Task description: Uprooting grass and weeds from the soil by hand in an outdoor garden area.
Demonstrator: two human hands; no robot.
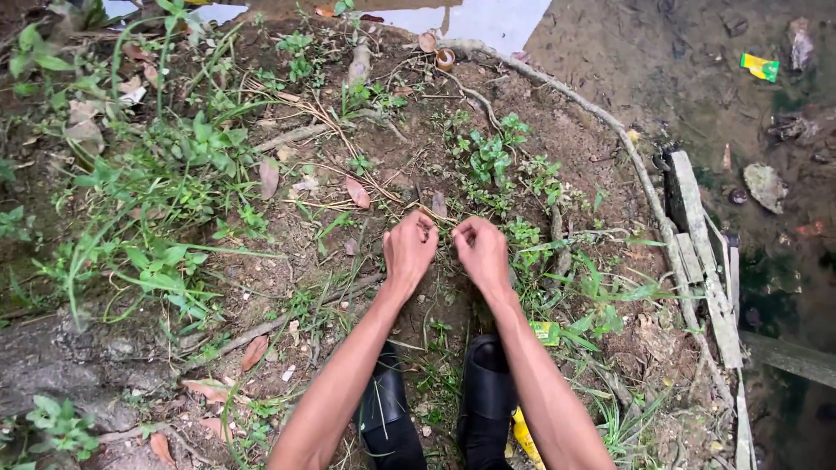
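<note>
Two hands pinching one dry straw-coloured stalk low over the dirt.

Scanning left to right: leafy green weeds (165, 200) crowding the left, then left hand (409, 248) curled nearly shut, fingertips nipping the thin dry stalk (440, 216) running between both hands, right hand (482, 251) doing the same, closed narrow on the other end. Black boots (435, 409) planted below, weathered grey plank (701, 248) edging murky water on the right. Guessing here: stalk looking featherlight, brittle, likely snapping if bent hard, so gripping close to the base near the soil probably beating tugging at the tip. Not looking slippery, just flimsy.
</note>
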